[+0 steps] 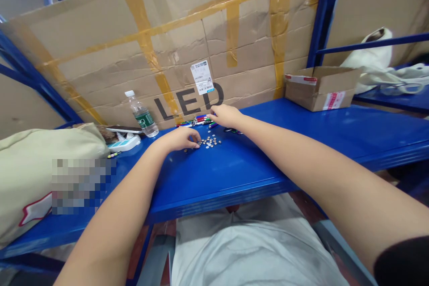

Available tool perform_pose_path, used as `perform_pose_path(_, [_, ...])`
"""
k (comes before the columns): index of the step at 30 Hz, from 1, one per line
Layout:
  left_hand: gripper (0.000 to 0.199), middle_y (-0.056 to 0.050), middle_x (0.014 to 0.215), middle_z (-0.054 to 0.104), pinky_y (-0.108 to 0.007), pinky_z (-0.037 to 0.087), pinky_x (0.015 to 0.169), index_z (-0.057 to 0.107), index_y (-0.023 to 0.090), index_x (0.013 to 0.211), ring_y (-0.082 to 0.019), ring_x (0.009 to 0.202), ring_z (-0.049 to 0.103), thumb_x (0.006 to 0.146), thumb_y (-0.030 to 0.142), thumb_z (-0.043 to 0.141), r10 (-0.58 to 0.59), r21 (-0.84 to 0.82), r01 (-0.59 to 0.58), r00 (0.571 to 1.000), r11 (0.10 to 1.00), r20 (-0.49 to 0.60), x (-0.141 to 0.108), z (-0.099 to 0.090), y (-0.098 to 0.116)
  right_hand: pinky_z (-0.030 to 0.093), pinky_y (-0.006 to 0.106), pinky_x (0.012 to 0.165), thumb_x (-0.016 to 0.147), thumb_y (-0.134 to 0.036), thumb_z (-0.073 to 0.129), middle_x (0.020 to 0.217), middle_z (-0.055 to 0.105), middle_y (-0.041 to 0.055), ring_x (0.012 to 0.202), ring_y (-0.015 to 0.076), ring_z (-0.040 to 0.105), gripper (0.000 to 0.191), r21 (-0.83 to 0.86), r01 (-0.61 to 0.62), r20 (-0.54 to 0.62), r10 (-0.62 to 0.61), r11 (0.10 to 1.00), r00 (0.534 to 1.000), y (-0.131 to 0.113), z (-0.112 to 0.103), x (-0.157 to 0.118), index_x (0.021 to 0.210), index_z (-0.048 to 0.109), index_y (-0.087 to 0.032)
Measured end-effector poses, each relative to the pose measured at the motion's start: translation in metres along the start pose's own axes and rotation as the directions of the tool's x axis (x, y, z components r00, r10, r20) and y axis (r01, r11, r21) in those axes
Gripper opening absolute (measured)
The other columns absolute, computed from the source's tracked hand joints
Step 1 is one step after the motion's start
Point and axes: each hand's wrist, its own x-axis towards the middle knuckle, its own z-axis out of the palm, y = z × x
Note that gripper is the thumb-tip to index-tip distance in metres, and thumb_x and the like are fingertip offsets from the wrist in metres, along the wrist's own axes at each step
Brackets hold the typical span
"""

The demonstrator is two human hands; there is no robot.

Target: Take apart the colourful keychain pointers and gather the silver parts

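Observation:
Small round metal pieces [211,141], button-like and partly shiny, lie loosely grouped on the blue table [214,178]. My left hand [183,139] rests at their left edge with its fingers curled and the fingertips close together; anything pinched there is too small to name. Behind the pieces lies a pile of pens [201,119] in blue, red and green. Over the right end of that pile is my right hand [225,116], its fingers bent closed; what they hold, if anything, is hidden. Some dark small items [233,131] lie just under my right wrist.
A large cardboard panel [181,58] marked LED stands behind the table. On the left are a water bottle [142,114], a white power strip [124,143], a phone-like slab [124,129] and a cream bag [47,147]. At the right back sits an open cardboard box [321,88].

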Motion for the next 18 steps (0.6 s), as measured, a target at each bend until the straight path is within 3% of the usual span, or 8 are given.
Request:
perform_pose_path(7, [0.017, -0.001, 0.085, 0.071, -0.024, 0.046, 0.071, 0.069, 0.019, 0.089, -0.014, 0.072, 0.063, 0.076, 0.027, 0.062, -0.015, 0.045, 0.017, 0.999, 0.999, -0.046, 0.003, 0.0, -0.022, 0.045, 0.036, 0.073, 0.091, -0.048, 0.04, 0.102, 0.067, 0.0117, 0.093, 0.0269, 0.061, 0.037, 0.003, 0.01, -0.012, -0.01, 1.0, 1.0, 0.001, 0.001, 0.0, 0.101, 0.06, -0.018])
perform_pose_path(18, [0.017, -0.002, 0.083, 0.07, -0.024, 0.044, 0.07, 0.07, 0.019, 0.085, -0.017, 0.077, 0.062, 0.076, 0.029, 0.059, -0.046, 0.184, 0.072, 0.988, 0.98, -0.145, 0.007, 0.003, -0.036, 0.045, 0.037, 0.074, 0.091, -0.049, 0.04, 0.101, 0.066, 0.0132, 0.094, 0.0273, 0.061, 0.038, -0.003, 0.002, 0.008, -0.002, 1.0, 1.0, 0.001, 0.002, -0.001, 0.102, 0.06, -0.018])
